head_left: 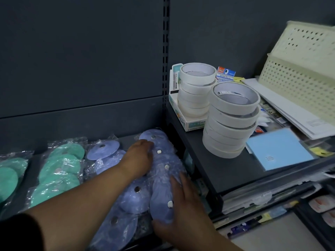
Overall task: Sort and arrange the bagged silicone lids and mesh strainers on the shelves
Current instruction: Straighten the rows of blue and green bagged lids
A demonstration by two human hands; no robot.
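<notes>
Bagged purple silicone lids [161, 180] lie in an overlapping row along the right end of the dark lower shelf [126, 138]. My left hand [137, 156] reaches in from the lower left and rests on the far part of that row, fingers laid over the bags. My right hand [181, 211] holds the near right side of the row, fingers up along its edge and thumb under the front lid. More purple lids [103, 148] sit just left. Bagged green lids [61, 169] and another green stack [9, 176] fill the left side.
To the right stands a higher dark shelf [204, 160] with two stacks of white tape rolls [232, 120], a blue pad [279, 149], papers and a cream perforated basket [299, 69]. An upright slotted post [165, 51] separates the two bays. Lower shelves with packets show at bottom right.
</notes>
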